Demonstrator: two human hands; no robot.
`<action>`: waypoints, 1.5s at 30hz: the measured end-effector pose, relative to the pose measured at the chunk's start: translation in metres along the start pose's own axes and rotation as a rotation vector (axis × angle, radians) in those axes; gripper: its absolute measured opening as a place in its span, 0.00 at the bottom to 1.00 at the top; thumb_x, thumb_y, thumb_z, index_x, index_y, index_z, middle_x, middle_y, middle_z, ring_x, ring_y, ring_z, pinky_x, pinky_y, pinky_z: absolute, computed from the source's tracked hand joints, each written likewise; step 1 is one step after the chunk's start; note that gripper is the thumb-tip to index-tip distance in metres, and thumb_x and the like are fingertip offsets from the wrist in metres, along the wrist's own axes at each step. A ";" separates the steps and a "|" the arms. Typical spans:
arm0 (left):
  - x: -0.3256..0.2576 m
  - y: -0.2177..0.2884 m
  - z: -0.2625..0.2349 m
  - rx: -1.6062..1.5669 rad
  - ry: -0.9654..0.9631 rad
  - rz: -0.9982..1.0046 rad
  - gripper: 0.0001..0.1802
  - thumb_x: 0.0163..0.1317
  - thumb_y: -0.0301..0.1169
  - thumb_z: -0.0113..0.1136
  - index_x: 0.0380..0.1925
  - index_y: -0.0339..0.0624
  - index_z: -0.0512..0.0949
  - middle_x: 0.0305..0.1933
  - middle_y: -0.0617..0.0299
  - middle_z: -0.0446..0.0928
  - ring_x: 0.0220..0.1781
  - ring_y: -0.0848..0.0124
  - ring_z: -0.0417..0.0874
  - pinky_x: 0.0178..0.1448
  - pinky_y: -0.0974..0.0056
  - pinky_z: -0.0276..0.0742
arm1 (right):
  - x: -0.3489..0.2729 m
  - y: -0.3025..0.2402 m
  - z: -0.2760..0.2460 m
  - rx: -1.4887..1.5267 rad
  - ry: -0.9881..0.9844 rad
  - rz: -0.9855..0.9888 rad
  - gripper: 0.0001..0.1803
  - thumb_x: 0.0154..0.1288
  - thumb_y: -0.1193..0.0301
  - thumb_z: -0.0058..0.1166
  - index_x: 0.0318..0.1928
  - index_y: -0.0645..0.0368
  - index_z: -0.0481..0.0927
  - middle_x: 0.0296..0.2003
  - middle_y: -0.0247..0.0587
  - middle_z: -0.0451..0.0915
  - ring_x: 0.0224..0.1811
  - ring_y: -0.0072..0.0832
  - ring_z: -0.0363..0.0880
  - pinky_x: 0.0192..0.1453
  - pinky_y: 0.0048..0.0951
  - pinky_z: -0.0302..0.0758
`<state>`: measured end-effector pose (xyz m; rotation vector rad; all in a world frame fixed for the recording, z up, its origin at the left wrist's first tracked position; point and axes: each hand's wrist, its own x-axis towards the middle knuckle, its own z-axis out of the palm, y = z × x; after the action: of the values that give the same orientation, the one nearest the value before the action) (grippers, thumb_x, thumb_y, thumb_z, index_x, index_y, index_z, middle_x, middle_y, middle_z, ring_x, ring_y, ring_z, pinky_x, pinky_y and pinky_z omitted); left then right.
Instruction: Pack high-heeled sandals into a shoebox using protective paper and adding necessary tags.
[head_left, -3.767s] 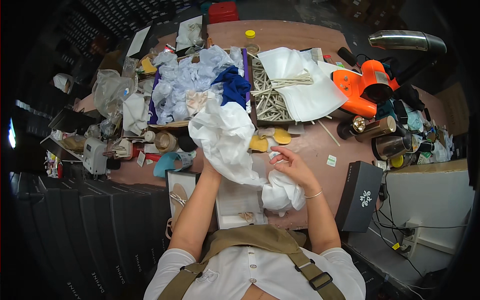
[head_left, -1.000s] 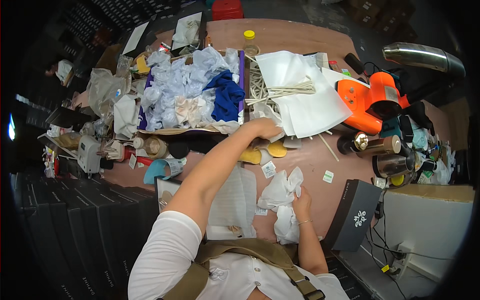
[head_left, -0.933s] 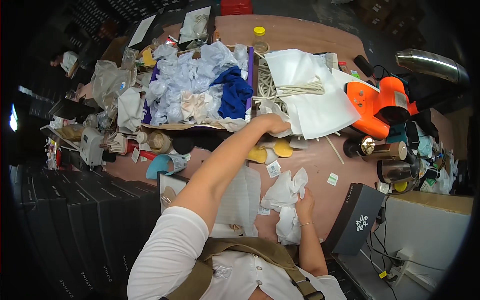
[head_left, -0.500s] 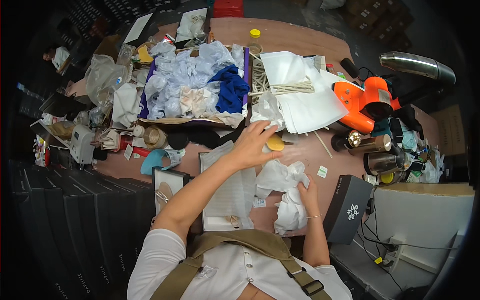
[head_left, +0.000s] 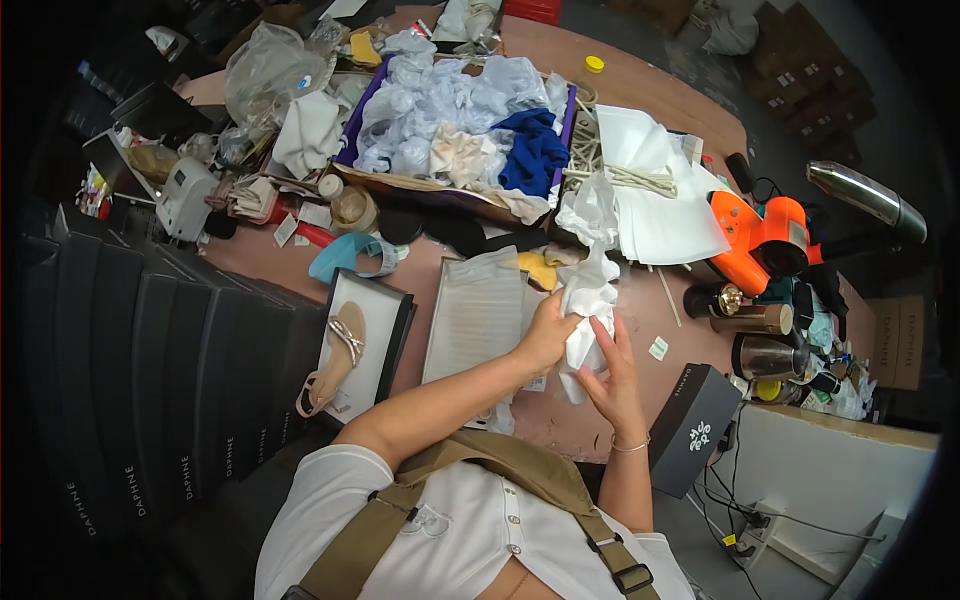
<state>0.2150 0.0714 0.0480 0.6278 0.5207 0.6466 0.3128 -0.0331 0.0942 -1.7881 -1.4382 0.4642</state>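
Note:
In front of me, both hands are on a crumpled bundle of white tissue paper. My left hand grips it from the left with closed fingers. On the other side, the fingers and thumb of my right hand bend round the lower part of the bundle. Whether anything is wrapped inside is hidden. Left of my hands lies an open shoebox lined with thin translucent wrap. Farther left, a strappy sandal rests in another open box. A yellow sponge-like piece sits just beyond my left hand.
A purple-edged box of crumpled plastic and a blue cloth stands at the back. White sheets and an orange machine are at right, near a dark shoebox. Stacked dark boxes fill the left.
My left hand has come back from the far side of the table to the tissue paper. The paper is now gathered between both hands. The view has shifted left, showing more of the sandal.

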 end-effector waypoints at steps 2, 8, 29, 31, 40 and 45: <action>0.002 -0.026 -0.014 -0.071 0.050 -0.075 0.20 0.63 0.22 0.51 0.56 0.36 0.67 0.53 0.57 0.75 0.55 0.73 0.76 0.56 0.66 0.74 | -0.001 0.020 0.023 -0.025 -0.001 0.067 0.26 0.55 0.78 0.58 0.57 0.60 0.73 0.61 0.54 0.65 0.63 0.46 0.65 0.65 0.40 0.64; -0.074 0.015 -0.063 0.989 -0.065 0.140 0.36 0.61 0.31 0.57 0.69 0.47 0.57 0.72 0.49 0.52 0.73 0.54 0.54 0.70 0.50 0.56 | 0.038 0.127 0.080 -0.342 0.094 -0.071 0.22 0.51 0.83 0.52 0.50 0.58 0.77 0.57 0.55 0.68 0.57 0.50 0.69 0.60 0.42 0.67; -0.234 0.084 -0.238 1.859 0.565 0.149 0.34 0.51 0.28 0.65 0.59 0.33 0.64 0.57 0.45 0.68 0.59 0.47 0.68 0.61 0.52 0.67 | -0.041 -0.001 0.117 -0.034 -0.414 0.321 0.12 0.60 0.66 0.56 0.33 0.65 0.78 0.31 0.51 0.81 0.33 0.44 0.79 0.37 0.36 0.73; -0.239 0.093 -0.261 1.827 0.493 -0.274 0.36 0.50 0.30 0.67 0.60 0.36 0.63 0.58 0.48 0.67 0.58 0.48 0.68 0.60 0.49 0.67 | -0.033 -0.027 0.127 0.131 -0.357 0.155 0.12 0.60 0.66 0.56 0.33 0.65 0.78 0.37 0.51 0.80 0.39 0.44 0.79 0.41 0.36 0.73; -0.231 0.087 -0.274 1.969 0.491 0.075 0.28 0.55 0.30 0.59 0.56 0.38 0.66 0.52 0.48 0.70 0.51 0.49 0.74 0.54 0.49 0.72 | -0.056 -0.058 0.231 0.019 -0.536 -0.574 0.09 0.62 0.70 0.53 0.38 0.63 0.78 0.43 0.49 0.78 0.49 0.46 0.75 0.56 0.40 0.71; -0.264 0.129 -0.221 0.819 0.478 0.189 0.20 0.63 0.33 0.52 0.54 0.38 0.69 0.44 0.48 0.78 0.39 0.57 0.80 0.45 0.59 0.77 | -0.066 -0.040 0.167 -0.049 -0.245 -0.054 0.12 0.56 0.76 0.53 0.42 0.65 0.75 0.44 0.57 0.76 0.45 0.53 0.76 0.49 0.44 0.74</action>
<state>-0.1523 0.0528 0.0460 1.3145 1.2085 0.7608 0.1507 -0.0354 0.0074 -1.7729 -1.6736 0.6434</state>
